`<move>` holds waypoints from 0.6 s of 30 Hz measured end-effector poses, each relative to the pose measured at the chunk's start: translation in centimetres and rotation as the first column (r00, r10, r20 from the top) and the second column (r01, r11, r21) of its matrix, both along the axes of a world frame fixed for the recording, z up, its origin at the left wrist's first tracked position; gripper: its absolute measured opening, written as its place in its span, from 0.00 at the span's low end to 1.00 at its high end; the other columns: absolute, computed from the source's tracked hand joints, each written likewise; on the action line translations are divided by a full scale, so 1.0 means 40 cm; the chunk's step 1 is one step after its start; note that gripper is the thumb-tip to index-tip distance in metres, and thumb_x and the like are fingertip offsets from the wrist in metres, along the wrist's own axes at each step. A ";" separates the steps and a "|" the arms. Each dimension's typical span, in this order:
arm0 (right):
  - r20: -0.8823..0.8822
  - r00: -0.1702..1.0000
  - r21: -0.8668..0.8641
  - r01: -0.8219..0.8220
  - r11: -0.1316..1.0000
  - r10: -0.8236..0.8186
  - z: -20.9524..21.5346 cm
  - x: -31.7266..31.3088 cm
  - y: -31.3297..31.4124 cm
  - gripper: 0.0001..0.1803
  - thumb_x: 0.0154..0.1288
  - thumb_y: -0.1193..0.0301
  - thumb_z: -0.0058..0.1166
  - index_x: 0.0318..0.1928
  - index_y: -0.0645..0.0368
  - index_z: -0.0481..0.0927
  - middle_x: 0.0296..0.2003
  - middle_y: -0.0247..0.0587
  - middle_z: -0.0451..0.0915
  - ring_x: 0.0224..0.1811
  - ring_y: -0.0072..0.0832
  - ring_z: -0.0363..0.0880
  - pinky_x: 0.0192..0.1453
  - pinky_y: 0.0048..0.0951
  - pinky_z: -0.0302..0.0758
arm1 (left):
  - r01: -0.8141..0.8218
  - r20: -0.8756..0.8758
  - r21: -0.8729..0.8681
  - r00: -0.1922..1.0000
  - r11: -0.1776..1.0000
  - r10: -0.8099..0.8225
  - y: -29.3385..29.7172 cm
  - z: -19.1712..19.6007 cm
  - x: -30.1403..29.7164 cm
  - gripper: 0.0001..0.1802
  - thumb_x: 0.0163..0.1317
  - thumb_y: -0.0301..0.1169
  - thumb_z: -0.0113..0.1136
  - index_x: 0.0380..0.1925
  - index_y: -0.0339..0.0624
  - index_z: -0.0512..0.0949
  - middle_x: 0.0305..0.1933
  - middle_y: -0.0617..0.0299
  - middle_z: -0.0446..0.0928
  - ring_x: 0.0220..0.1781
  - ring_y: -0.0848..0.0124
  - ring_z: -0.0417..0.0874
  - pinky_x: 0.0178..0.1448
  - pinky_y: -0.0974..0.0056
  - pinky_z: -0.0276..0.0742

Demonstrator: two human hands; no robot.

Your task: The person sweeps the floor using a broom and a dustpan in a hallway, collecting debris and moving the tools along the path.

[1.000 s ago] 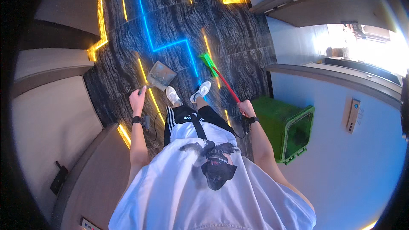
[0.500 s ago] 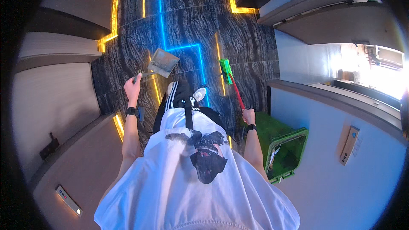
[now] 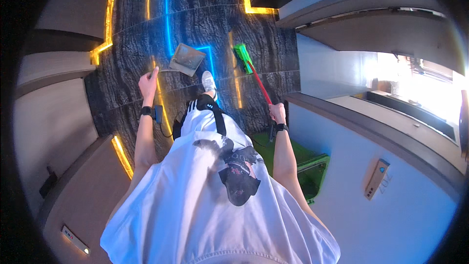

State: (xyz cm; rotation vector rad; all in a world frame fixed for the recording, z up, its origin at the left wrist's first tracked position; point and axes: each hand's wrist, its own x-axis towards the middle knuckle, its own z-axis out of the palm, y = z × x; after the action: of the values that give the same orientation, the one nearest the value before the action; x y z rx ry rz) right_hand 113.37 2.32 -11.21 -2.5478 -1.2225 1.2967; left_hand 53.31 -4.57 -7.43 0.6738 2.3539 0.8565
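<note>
My left hand (image 3: 148, 82) grips the thin handle of a grey dustpan (image 3: 187, 59), which hangs ahead of me over the dark marbled floor (image 3: 205, 24). My right hand (image 3: 277, 113) is closed around the red stick of a broom whose green head (image 3: 242, 57) points forward near the floor. My white shoe (image 3: 209, 81) steps out between the dustpan and the broom head. I wear a white printed shirt and dark trousers with white stripes.
A green bin (image 3: 307, 170) stands on the floor just behind my right arm. Yellow and blue light strips run through the floor. White walls (image 3: 391, 205) rise on the right, one bearing a small control panel (image 3: 377, 180). Beige panels line the left side.
I have walked forward along the corridor. The green bin has slipped further behind my right arm. Both hands keep the same hold on dustpan and broom.
</note>
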 end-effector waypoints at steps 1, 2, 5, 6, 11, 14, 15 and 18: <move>0.100 0.993 0.014 -0.059 0.998 0.057 0.016 0.023 0.034 0.20 0.67 0.65 0.61 0.20 0.64 0.78 0.12 0.37 0.73 0.10 0.25 0.70 0.12 0.30 0.61 | 0.035 -0.003 -0.008 0.999 0.999 -0.035 0.040 -0.006 0.026 0.35 0.63 0.59 0.65 0.20 0.33 0.80 0.17 0.60 0.76 0.24 0.68 0.79 0.34 0.57 0.71; 0.078 0.993 -0.007 -0.086 0.996 0.086 0.054 0.019 0.081 0.22 0.67 0.64 0.62 0.18 0.64 0.77 0.11 0.38 0.73 0.10 0.26 0.71 0.13 0.32 0.60 | 0.049 -0.022 -0.021 0.999 0.999 -0.050 0.077 -0.016 0.032 0.36 0.62 0.62 0.64 0.22 0.32 0.82 0.19 0.54 0.78 0.26 0.61 0.82 0.37 0.54 0.73; 0.141 0.978 -0.054 -0.145 0.988 0.151 0.053 0.030 0.212 0.25 0.63 0.56 0.63 0.21 0.66 0.80 0.14 0.44 0.78 0.17 0.36 0.82 0.24 0.38 0.76 | 0.104 -0.157 -0.025 0.982 0.994 -0.107 0.154 -0.035 0.041 0.38 0.61 0.64 0.63 0.23 0.31 0.81 0.21 0.48 0.79 0.29 0.53 0.83 0.39 0.52 0.74; 0.077 0.988 -0.048 -0.133 0.990 0.136 0.057 0.025 0.261 0.26 0.62 0.56 0.66 0.19 0.66 0.79 0.13 0.43 0.77 0.15 0.36 0.80 0.21 0.38 0.73 | 0.081 -0.142 -0.043 0.986 0.996 -0.087 0.181 -0.039 0.036 0.39 0.60 0.64 0.62 0.24 0.31 0.81 0.22 0.46 0.80 0.31 0.49 0.84 0.40 0.49 0.74; -0.078 0.997 -0.015 0.013 1.000 -0.015 0.021 0.051 0.465 0.22 0.66 0.67 0.59 0.17 0.67 0.75 0.12 0.41 0.73 0.11 0.29 0.74 0.14 0.36 0.63 | 0.071 -0.075 0.022 0.995 0.997 -0.069 0.302 0.030 0.110 0.38 0.60 0.64 0.63 0.26 0.31 0.83 0.23 0.46 0.80 0.31 0.51 0.84 0.40 0.50 0.74; -0.456 0.871 -0.059 0.175 0.983 -0.182 0.000 -0.001 0.600 0.12 0.69 0.72 0.53 0.26 0.62 0.76 0.16 0.33 0.70 0.12 0.21 0.65 0.14 0.26 0.59 | 0.041 -0.084 -0.004 0.996 0.999 -0.041 0.314 0.032 0.093 0.38 0.61 0.63 0.63 0.27 0.31 0.83 0.23 0.46 0.80 0.29 0.53 0.83 0.38 0.51 0.74; -0.618 0.753 -0.065 0.240 0.968 -0.228 0.003 -0.012 0.642 0.11 0.68 0.74 0.51 0.26 0.63 0.74 0.16 0.34 0.69 0.12 0.22 0.66 0.14 0.27 0.59 | 0.044 -0.073 -0.039 0.996 0.998 -0.046 0.322 0.023 0.088 0.38 0.61 0.63 0.64 0.27 0.30 0.83 0.22 0.46 0.80 0.28 0.54 0.83 0.37 0.52 0.73; -0.548 0.816 -0.070 0.175 0.982 -0.184 -0.069 0.014 0.810 0.10 0.66 0.76 0.49 0.26 0.65 0.73 0.16 0.37 0.67 0.13 0.26 0.66 0.14 0.28 0.59 | 0.027 -0.097 -0.037 0.995 0.999 -0.030 0.399 0.030 0.126 0.34 0.63 0.58 0.65 0.28 0.30 0.84 0.20 0.48 0.78 0.24 0.57 0.80 0.35 0.53 0.73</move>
State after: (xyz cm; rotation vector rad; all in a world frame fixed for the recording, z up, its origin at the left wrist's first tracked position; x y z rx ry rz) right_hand 113.92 34.73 -13.97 -1.9915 -0.8257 1.8139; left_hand 58.37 11.41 -6.24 0.7478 2.4338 0.7837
